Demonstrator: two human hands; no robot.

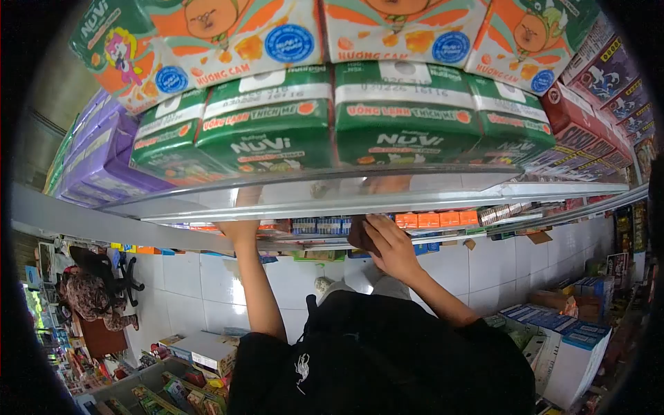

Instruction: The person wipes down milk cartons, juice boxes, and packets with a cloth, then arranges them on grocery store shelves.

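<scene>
Head view, right hand [393, 245] gripping brown pack [361, 235]

In the upper middle of the frame you can read "NuVi" on the green packs [270, 131]; "HƯƠNG CAM" stands on the orange cartons [228, 41] above them.

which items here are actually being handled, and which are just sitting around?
In hand:
- right hand gripping a dark brown pack at the shelf edge
- left hand reaching under that shelf; what it touches is hidden

Lying about:
- green NuVi cartons on the shelf above
- purple packs
- orange packs
- boxes on the floor
</scene>
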